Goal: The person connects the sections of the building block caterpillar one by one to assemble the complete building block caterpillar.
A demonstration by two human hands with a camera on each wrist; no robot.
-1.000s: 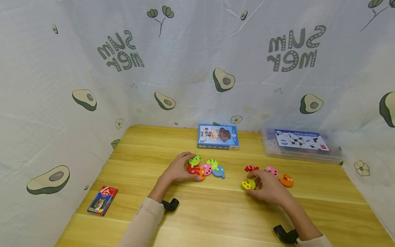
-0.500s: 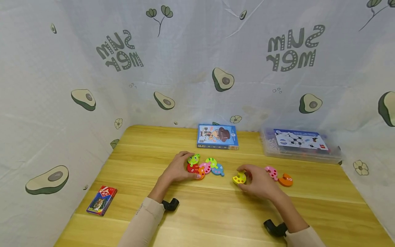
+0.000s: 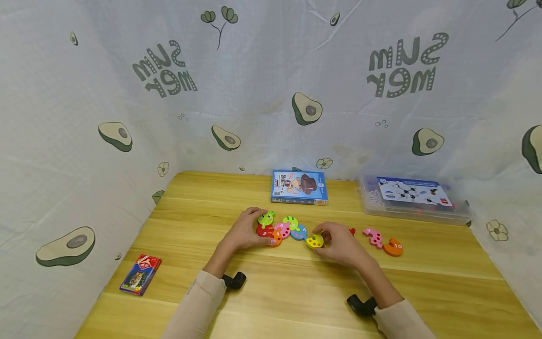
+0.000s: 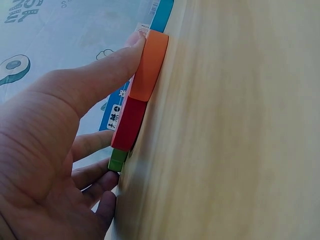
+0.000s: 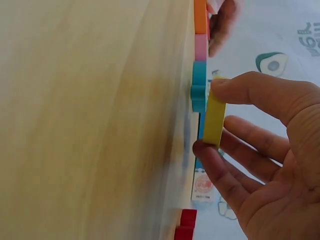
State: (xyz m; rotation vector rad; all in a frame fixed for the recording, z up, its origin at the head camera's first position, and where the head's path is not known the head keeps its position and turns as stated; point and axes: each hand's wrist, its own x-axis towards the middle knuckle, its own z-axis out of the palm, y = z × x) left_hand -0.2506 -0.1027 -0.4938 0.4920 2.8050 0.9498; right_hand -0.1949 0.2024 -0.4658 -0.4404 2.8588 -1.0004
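Note:
Flat numbered caterpillar puzzle pieces lie joined mid-table in the head view: green smiling head point(image 3: 266, 218), red 2 point(image 3: 263, 231), orange 3 point(image 3: 277, 239), pink 4 point(image 3: 282, 230), light green 5 point(image 3: 290, 222) and blue 6 point(image 3: 298, 232). My left hand point(image 3: 247, 230) holds the head end, thumb against the orange piece point(image 4: 151, 67) and fingers at the green head point(image 4: 117, 160). Between thumb and fingers, my right hand point(image 3: 340, 243) pinches a yellow spotted piece point(image 3: 314, 241), at the blue piece's right tip. In the right wrist view the yellow piece point(image 5: 215, 117) looks raised beside the blue piece point(image 5: 199, 80).
Right of my right hand lie a red piece point(image 3: 352, 231), mostly hidden, a pink piece point(image 3: 373, 238) and an orange 10 point(image 3: 393, 247). Behind stand a blue game box point(image 3: 298, 188) and a clear plastic case point(image 3: 415, 214). A small card box point(image 3: 140, 275) lies at left.
My right hand has carried the yellow piece leftward from beside the loose pieces to the blue piece's end. My left hand has stayed at the head end.

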